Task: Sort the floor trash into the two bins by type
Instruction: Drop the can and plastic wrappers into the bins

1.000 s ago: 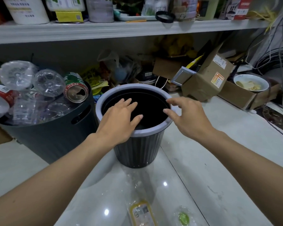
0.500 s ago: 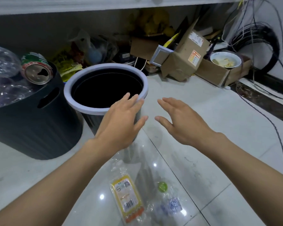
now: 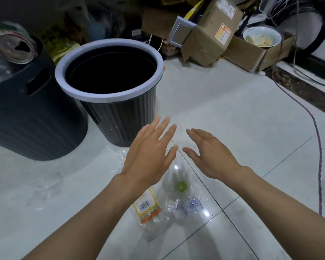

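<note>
Two grips, left hand and right hand, are held wide and empty above the floor. Yellow-labelled wrapper and crushed clear bottle lie side by side near the ribbed bin. Risk: both could be scooped together and misfiled.

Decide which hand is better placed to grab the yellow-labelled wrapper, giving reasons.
Likely left: the left hand hangs open nearest the yellow-labelled wrapper; the right hand lies beyond the green-capped bottle.
</note>
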